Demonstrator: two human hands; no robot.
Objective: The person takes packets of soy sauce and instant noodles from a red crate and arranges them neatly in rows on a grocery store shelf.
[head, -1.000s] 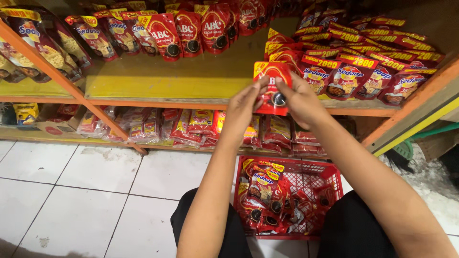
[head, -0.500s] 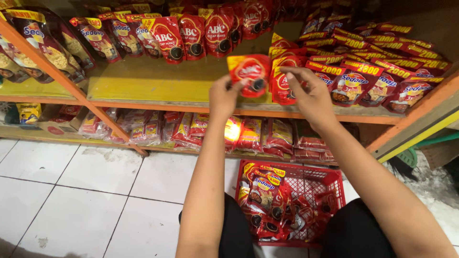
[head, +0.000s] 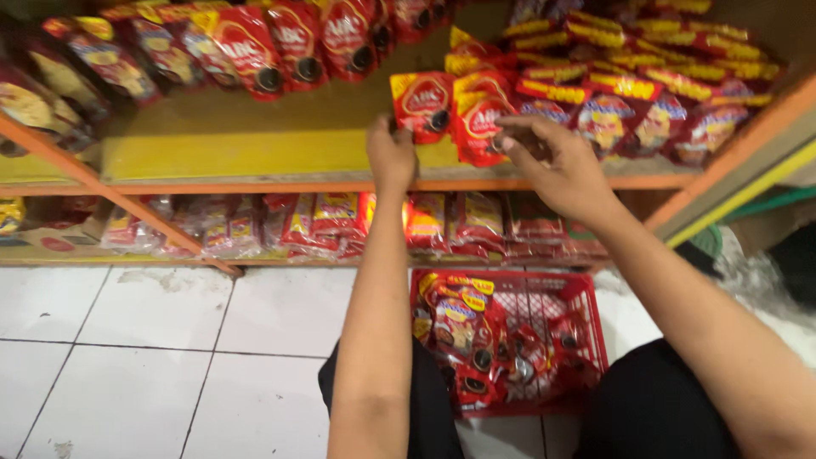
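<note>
My left hand (head: 391,155) grips the lower edge of a red spouted pouch (head: 421,102) that stands upright on the yellow shelf board (head: 255,153). Just to its right, my right hand (head: 557,166) rests with its fingers on a second red pouch (head: 478,119) that leans against the row of pouches at the right. Whether that hand grips it or only touches it is unclear. A red plastic basket (head: 586,293) with several more red pouches sits on the floor between my knees.
Rows of red and yellow pouches (head: 646,102) fill the shelf's right side and the back left (head: 255,47). A lower shelf (head: 340,225) holds more packs. An orange shelf frame (head: 153,217) slants at left. White floor tiles (head: 153,357) lie below.
My left hand has carried the red pouch from in front of the row leftward and set it upright on the shelf. My right hand has stayed at the neighbouring pouch.
</note>
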